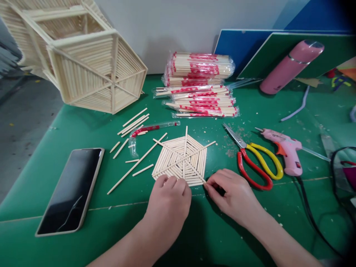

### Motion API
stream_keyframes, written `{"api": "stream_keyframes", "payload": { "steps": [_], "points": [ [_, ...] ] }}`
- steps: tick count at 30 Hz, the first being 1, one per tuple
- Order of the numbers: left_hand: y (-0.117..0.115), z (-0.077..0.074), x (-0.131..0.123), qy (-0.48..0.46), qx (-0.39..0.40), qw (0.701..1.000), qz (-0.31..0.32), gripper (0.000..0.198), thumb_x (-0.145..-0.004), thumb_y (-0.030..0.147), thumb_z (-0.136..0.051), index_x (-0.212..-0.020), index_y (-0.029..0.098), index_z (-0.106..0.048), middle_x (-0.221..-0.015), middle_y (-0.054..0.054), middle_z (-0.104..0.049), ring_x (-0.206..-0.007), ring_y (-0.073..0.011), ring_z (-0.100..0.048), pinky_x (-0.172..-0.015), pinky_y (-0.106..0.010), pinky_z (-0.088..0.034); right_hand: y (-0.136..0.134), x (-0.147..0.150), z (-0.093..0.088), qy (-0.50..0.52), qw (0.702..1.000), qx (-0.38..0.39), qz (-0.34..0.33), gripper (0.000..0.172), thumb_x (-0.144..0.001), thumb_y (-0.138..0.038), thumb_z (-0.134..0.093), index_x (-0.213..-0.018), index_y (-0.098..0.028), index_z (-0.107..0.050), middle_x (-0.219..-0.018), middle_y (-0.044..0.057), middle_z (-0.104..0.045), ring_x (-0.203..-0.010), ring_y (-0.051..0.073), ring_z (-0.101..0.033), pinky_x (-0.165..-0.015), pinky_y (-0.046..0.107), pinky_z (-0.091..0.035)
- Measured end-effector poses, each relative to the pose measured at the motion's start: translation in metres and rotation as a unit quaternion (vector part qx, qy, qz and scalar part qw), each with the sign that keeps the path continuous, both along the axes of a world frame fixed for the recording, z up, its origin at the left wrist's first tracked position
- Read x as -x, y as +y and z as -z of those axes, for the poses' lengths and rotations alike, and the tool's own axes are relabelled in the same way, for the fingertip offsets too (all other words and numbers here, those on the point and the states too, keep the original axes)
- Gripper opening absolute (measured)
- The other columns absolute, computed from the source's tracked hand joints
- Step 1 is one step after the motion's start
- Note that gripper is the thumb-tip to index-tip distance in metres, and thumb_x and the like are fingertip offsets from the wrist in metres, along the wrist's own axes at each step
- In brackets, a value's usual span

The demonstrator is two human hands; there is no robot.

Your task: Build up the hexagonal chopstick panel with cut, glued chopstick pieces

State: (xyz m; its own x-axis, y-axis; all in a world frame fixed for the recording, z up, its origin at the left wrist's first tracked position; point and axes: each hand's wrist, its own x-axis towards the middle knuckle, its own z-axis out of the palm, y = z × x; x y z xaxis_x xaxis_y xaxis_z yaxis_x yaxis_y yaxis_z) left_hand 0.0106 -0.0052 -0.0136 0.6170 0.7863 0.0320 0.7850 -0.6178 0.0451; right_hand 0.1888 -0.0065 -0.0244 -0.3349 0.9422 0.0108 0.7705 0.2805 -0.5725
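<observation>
"How does the person hold the left hand point(169, 198)?"
"At the near edge of the hexagonal stick panel point(182, 159), back upward, knuckles bent, fingertips hidden."
"And the right hand point(232, 194)?"
"At the panel's near right corner, thumb and forefinger pinched there, the other fingers curled."
"The arms?"
"Both bare: the left forearm point(125, 244) slants toward the panel from its near left, the right forearm point(280, 235) from its near right."

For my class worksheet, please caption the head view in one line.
Left hand and right hand at the near edge of a flat hexagonal panel of pale wooden sticks.
</observation>
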Motion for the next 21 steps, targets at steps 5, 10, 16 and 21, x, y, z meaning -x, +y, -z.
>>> {"api": "stream_keyframes", "payload": {
  "steps": [5, 10, 16, 21],
  "points": [
    [-0.001, -0.006, -0.010, 0.061, -0.001, 0.998, 0.020, 0.016, -0.064, -0.001, -0.050, -0.067, 0.012, -0.058, -0.060, -0.004, -0.055, -0.057, -0.0181, -0.051, -0.059, -0.033, -0.042, -0.001, -0.001, 0.001, 0.003, 1.000, 0.002, -0.001, 0.019, -0.081, -0.020, -0.046, -0.065, -0.018, -0.056, -0.062, 0.002, -0.054, -0.062, 0.014, -0.046, -0.058, 0.025, -0.033],
    [-0.002, -0.006, -0.014, 0.076, -0.018, 0.996, 0.032, 0.014, -0.062, 0.000, -0.052, -0.067, 0.011, -0.060, -0.060, -0.006, -0.055, -0.059, -0.0196, -0.052, -0.061, -0.035, -0.043, 0.000, -0.001, 0.001, 0.001, 1.000, 0.009, -0.002, 0.020, -0.082, -0.021, -0.046, -0.065, -0.017, -0.056, -0.063, 0.002, -0.055, -0.064, 0.014, -0.048, -0.059, 0.025, -0.033],
    [-0.001, -0.005, -0.014, 0.085, -0.021, 0.995, 0.046, 0.015, -0.063, 0.001, -0.051, -0.066, 0.012, -0.060, -0.058, -0.005, -0.054, -0.057, -0.0196, -0.052, -0.061, -0.035, -0.042, 0.000, -0.001, 0.000, 0.008, 1.000, -0.002, 0.002, 0.021, -0.081, -0.021, -0.046, -0.063, -0.017, -0.055, -0.061, 0.002, -0.054, -0.063, 0.013, -0.047, -0.058, 0.024, -0.033],
    [0.000, -0.005, -0.014, 0.069, -0.022, 0.996, 0.052, 0.016, -0.063, 0.000, -0.049, -0.066, 0.012, -0.060, -0.058, -0.005, -0.054, -0.059, -0.0196, -0.052, -0.062, -0.035, -0.042, 0.000, -0.002, -0.002, 0.006, 1.000, -0.001, -0.001, 0.021, -0.081, -0.020, -0.046, -0.063, -0.017, -0.055, -0.061, 0.001, -0.054, -0.062, 0.013, -0.048, -0.058, 0.024, -0.033]
  ]
}}
